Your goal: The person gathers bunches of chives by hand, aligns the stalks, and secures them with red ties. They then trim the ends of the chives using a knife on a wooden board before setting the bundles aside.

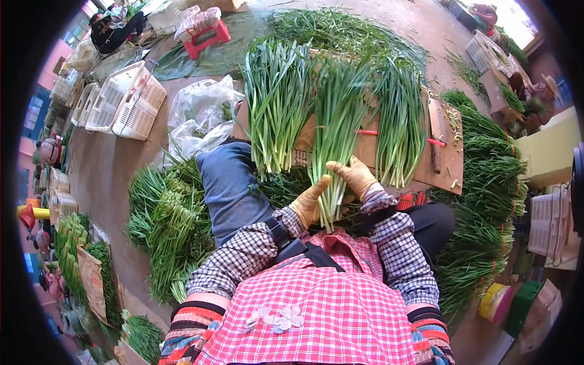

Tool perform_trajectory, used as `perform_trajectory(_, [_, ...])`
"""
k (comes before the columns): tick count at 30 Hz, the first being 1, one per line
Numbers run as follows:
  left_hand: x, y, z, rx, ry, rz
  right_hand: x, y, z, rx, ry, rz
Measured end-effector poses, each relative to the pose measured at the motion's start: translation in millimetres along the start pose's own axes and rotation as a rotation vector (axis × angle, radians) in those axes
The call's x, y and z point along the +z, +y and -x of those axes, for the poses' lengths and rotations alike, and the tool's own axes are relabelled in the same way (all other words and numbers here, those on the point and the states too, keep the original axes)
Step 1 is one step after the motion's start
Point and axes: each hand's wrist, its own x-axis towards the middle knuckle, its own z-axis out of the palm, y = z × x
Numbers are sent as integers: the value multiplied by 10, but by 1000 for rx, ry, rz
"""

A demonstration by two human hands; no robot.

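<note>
My left hand (309, 202), in a yellowish work glove, closes around the pale lower stems of a bunch of garlic chives (340, 115). On the same stems, slightly higher and to the right, my gloved right hand (354, 176) grips with its thumb across them. The bunch's leaves point away from me over a cardboard-covered board (450, 173). One pile of chives (277, 103) lies left of it and another (401, 121) to its right. A red tie strip (435, 142) shows on the board, beside a knife (435, 155) with a dark handle.
Heaped chives (176, 225) flank my left leg. Tied bundles (480, 225) are stacked on the right. White plastic crates (140, 103), a clear plastic bag (201, 112) and a red stool (207, 39) stand ahead left. Another person (112, 30) sits at the far left.
</note>
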Motion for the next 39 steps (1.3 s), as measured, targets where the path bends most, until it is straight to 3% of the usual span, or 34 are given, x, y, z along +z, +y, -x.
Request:
perform_trajectory(1, [45, 32, 46, 53, 221, -194, 27, 19, 13, -23, 82, 251])
perform_trajectory(2, [75, 64, 61, 76, 225, -187, 9, 162, -62, -51, 140, 393])
perform_trajectory(6, [115, -9, -22, 204, 354, -231, -43, 191, 146, -59, 166, 379])
perform_trajectory(8, [68, -18, -66, 151, 292, -129, -13, 307, 157, -133, 179, 416])
perform_trajectory(11, [21, 15, -40, 98, 148, 130, -140, 501, 24, -250, 75, 126])
perform_trajectory(12, [21, 32, -29, 81, 101, 173, -156, 637, -29, -328, 127, 78])
perform_trajectory(13, [37, 52, -10, 67, 54, 217, -159, 525, 49, -262, 7, -186])
perform_trajectory(18, [4, 54, 26, 71, 5, 282, -181, 480, 76, -225, -32, -213])
perform_trajectory(21, [15, 86, 115, 7, 48, 213, 53, 123, 300, -204, 65, 3])
perform_trajectory(22, [69, 107, 156, 4, 77, 133, 5, 506, 81, -205, 55, 76])
perform_trajectory(23, [10, 88, 131, 7, 84, 111, 92, 262, 250, -135, 154, 257])
perform_trajectory(25, [-142, 34, 50, 18, 95, 65, 39, 448, 163, -166, 95, 152])
perform_trajectory(28, [78, 70, 105, 162, 253, -219, 134, 352, 345, -202, 140, 380])
perform_trajectory(29, [16, 46, 78, 170, 278, -224, 173, 351, 397, -81, 30, 102])
perform_trajectory(31, [5, 24, 44, 186, 348, -121, 199, 530, 374, -155, 35, 65])
perform_trajectory(35, [179, 94, 127, 124, 476, -83, 109, 518, 419, -119, -51, -370])
perform_trajectory(39, [33, 58, 56, 117, 271, 156, -109, 553, 384, -144, -106, -514])
